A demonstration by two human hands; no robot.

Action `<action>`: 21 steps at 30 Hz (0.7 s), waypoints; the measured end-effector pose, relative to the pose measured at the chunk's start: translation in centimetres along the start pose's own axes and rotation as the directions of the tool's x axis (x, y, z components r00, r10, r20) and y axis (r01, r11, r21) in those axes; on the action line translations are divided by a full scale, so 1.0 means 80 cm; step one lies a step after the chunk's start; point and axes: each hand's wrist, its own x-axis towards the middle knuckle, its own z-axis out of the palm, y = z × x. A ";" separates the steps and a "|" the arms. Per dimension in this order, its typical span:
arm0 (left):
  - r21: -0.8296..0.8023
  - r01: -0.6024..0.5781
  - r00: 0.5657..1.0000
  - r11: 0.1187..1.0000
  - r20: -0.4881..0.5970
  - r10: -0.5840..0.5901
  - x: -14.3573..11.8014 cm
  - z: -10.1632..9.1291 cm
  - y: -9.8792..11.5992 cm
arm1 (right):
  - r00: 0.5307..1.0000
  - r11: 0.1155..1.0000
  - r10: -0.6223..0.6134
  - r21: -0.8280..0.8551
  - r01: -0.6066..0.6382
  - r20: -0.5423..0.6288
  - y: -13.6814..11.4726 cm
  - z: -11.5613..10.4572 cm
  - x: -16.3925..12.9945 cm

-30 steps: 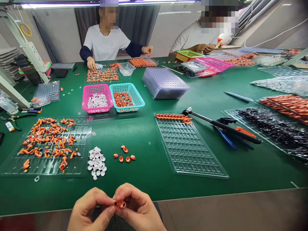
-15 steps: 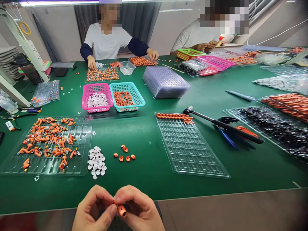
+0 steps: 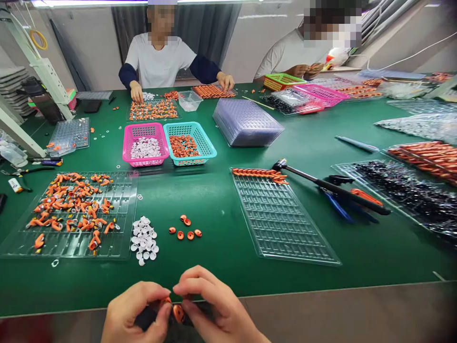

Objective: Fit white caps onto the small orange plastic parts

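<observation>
Fingers [image 3: 167, 312] of both hands pinch a small orange part [image 3: 177, 312] (no readable writing anywhere).

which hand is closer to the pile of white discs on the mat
Left. The left hand sits almost directly below the white discs, at the table's near edge; the right hand is farther off to the right.

Pink basket [image 3: 145, 145] beside teal basket [image 3: 190, 143]; pliers [image 3: 344, 197] right of clear tray [image 3: 282, 219].
</observation>
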 end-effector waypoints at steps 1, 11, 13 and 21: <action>0.033 -0.038 0.999 0.999 -0.004 0.038 0.000 0.000 -0.002 | 1.000 1.000 -0.004 -0.026 0.005 0.021 -0.005 -0.004 0.001; 0.246 -0.351 0.932 0.904 -0.003 0.362 -0.006 -0.001 -0.024 | 0.991 0.957 -0.128 -0.258 0.136 0.045 -0.003 0.004 -0.004; 0.274 -0.365 0.925 0.890 -0.003 0.381 -0.006 -0.001 -0.025 | 0.990 0.952 -0.141 -0.270 0.144 0.030 -0.003 0.006 -0.003; 0.203 -0.350 0.934 0.915 0.002 0.357 -0.009 0.002 -0.022 | 0.992 0.984 -0.128 -0.125 0.127 -0.002 0.001 0.004 0.000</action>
